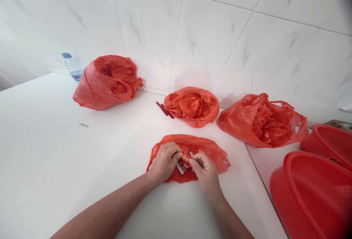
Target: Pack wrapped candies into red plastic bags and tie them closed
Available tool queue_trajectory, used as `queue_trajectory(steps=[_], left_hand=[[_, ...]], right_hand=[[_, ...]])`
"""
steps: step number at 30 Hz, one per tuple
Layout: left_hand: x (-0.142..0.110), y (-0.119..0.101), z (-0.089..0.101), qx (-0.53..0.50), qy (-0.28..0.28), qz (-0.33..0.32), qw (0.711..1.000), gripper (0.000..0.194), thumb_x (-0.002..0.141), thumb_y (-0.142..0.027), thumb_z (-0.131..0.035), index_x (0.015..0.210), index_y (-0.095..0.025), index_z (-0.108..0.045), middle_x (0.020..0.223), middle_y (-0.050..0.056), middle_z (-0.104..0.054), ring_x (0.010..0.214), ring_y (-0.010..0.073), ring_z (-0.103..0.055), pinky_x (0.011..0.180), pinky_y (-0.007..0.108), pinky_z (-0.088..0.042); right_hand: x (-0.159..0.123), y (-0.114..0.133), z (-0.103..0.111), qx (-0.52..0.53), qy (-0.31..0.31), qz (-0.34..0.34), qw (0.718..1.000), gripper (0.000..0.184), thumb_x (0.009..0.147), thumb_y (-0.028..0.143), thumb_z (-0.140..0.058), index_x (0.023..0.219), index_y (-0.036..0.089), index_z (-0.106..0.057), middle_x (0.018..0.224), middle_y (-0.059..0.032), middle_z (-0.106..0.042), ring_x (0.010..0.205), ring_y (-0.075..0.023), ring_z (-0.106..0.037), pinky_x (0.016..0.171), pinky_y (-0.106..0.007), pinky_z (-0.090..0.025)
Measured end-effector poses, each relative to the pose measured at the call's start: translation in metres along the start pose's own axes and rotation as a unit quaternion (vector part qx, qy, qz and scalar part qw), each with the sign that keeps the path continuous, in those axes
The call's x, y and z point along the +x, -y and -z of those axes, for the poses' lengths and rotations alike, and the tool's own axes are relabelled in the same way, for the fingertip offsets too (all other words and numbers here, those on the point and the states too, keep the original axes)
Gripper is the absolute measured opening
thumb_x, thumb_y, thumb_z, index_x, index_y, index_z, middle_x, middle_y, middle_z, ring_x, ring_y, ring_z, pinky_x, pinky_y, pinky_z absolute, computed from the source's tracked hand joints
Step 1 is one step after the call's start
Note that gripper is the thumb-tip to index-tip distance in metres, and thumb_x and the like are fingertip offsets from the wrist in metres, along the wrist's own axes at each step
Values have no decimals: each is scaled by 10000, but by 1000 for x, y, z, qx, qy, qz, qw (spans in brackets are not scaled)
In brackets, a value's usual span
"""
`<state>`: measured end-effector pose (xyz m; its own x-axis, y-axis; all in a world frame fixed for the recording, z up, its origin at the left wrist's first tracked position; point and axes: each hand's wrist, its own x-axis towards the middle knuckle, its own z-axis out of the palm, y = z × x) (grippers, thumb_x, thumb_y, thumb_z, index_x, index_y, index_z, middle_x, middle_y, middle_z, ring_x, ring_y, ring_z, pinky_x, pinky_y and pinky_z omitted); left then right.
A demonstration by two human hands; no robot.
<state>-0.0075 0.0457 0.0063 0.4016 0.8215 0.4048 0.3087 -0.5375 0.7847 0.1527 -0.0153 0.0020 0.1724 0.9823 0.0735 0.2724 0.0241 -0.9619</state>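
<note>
Hands point(165, 160) point(205, 171) pinch red strip point(186, 157) over flat bag point(211, 151), countertop point(55, 165) edge rightward

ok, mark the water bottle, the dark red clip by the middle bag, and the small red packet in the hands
water bottle point(72, 67), head view, on its clear body under the blue cap
clip point(164, 109), head view, mid-length of its dark red bars
packet point(187, 157), head view, on the red strip pinched between both hands

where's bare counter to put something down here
Bare counter lies left of the hands, below the big bag and bottle. Crowded: back edge with two more bags, and baskets at right.
</note>
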Motion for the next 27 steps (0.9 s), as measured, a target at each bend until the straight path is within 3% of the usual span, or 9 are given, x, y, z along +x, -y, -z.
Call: queue_trajectory(steps=[5,17,27], left_hand=[[-1,0,0,-29,3,13,1000,88,852,-149,-506,810,-201,-563,788,2,-590,729,137,-550,672,277,-464],[-1,-3,1,-3,32,20,999,165,837,-115,-441,695,-198,-452,714,-18,-541,661,125,-505,632,269,-434],[-3,-8,1,26,17,22,999,171,815,-108,-441,670,-198,-434,679,-26,-513,647,123,-476,647,262,-420]], right_hand=[[-1,2,2,-10,6,-3,1000,212,848,388,-548,741,206,-524,651,23,-485,607,-129,-434,580,-251,-384],[0,2,0,-9,1,8,1000,161,846,369,-549,806,213,-548,713,10,-537,655,-143,-492,621,-261,-425],[-1,5,2,-16,29,12,999,162,857,342,-529,765,209,-540,650,29,-471,613,-129,-428,586,-248,-372]])
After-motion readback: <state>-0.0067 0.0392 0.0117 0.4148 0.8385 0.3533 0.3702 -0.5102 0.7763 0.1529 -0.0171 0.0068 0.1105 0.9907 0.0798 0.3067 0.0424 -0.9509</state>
